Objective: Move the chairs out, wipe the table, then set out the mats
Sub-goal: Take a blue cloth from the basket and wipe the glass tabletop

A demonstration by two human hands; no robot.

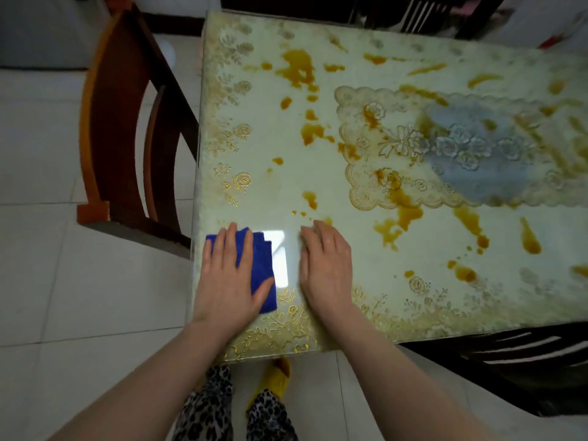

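Item: our left hand (227, 275), fingers straight, pressed flat on the blue cloth (262, 268) at the bench (397, 43) near corner. Our right hand (326, 268), grip relaxed, palm-down beside it. Brown stains (313, 133) beyond; wooden chair (121, 128) at left.

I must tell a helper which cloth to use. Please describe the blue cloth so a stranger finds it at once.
Start at the glass-topped table with brown spills. At its near-left corner, the left hand presses flat on a folded blue cloth. It is the only deep blue thing there; the right hand beside it rests on bare glass.
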